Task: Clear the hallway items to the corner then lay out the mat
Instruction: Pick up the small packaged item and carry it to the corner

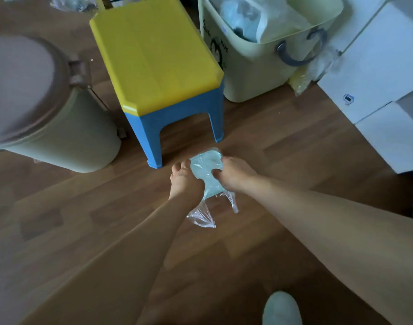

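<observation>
Mat: the folded pale-blue mat (206, 171) sits in a clear plastic wrap (202, 215), low over the wooden floor (283, 141), just in front of the near leg of the yellow-topped stool (154, 55). You cannot tell whether it rests on the boards or hangs just above them.

Left hand: your left hand (185, 181) grips the packet's left edge, fingers curled over it.

Right hand: your right hand (233, 173) grips the right edge, thumb on the top face and the other fingers hooked round the side.

Nearer hand: neither. The packet lies between the two hands, each touching its own side.

Long axis: it runs away from you, with the far end pointing at the stool and the near end under your wrists.

Wrap: the loose, crumpled end trails toward you, below the wrists, so the opening is probably on your side.

Corner items: the stool, the pedal bin (60, 137) and the pale-yellow storage box (252, 76) stand close together beyond the mat, with white boxes (376, 66) to the right. The clearing looks done.

Next move: judging by this, draw the mat back toward you, out of the wrap, and unfold it over the bare boards on your side.

Risk: the film is slippery and may come along with the mat.
</observation>
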